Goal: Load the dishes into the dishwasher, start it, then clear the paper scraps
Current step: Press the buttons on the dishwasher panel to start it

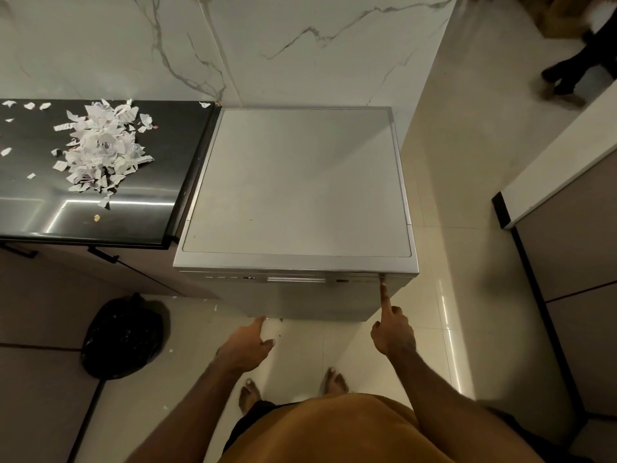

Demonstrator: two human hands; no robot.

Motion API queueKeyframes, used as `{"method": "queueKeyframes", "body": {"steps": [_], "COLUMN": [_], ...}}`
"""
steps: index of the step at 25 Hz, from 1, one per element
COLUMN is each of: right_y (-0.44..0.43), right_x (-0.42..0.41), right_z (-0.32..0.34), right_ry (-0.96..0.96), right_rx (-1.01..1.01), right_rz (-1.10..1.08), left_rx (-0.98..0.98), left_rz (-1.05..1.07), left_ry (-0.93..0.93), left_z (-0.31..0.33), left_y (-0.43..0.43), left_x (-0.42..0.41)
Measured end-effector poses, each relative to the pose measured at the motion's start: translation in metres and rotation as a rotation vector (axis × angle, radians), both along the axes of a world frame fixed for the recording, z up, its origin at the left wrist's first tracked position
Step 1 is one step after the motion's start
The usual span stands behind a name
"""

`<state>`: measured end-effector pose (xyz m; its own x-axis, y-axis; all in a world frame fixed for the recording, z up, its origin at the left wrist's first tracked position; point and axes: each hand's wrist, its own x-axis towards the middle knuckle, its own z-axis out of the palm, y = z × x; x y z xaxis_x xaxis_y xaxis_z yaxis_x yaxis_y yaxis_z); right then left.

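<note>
Forefinger on the dishwasher's controls, scraps waiting to the left.

The paper scraps [100, 148] lie heaped on the black counter [160, 182], up and left of both hands, with a black bag [123, 339] on the floor below. The left hand [248, 345], fingers loosely spread and empty, hangs by the machine's lower front, nearer that heap. The dishwasher [297, 182] abuts the counter, door closed; its control strip [300, 280] runs left to right along the top front edge. The right hand [394, 332] sets one straight forefinger [384, 295] at the strip's right end, the others curled. Open floor lies rightward.
</note>
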<state>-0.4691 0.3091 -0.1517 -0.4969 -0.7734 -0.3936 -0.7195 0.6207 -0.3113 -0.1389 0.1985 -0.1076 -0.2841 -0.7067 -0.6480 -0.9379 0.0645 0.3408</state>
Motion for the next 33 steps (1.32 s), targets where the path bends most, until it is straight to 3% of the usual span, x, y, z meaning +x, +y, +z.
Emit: {"method": "queueKeyframes", "body": {"steps": [5,21,28,33], "right_y": [0.003,-0.007,0.003,0.004], "right_x": [-0.004,0.01,0.014,0.017], "right_z": [-0.008,0.001,0.014,0.019], "right_ry": [0.05,-0.114,-0.154,-0.135], "right_rx": [0.023,0.039,0.005,-0.047], "right_rz": [0.031,-0.05,0.077,0.198], "left_rx": [-0.007,-0.162,-0.196,-0.335], "left_rz": [0.001,-0.031,-0.045,-0.106], "left_ry": [-0.02,-0.07,-0.085,-0.169], "left_z": [-0.001,0.013,0.01,0.015], "left_y": [-0.01,-0.006,0.009,0.012], "left_x": [0.004,0.003,0.003,0.0]}}
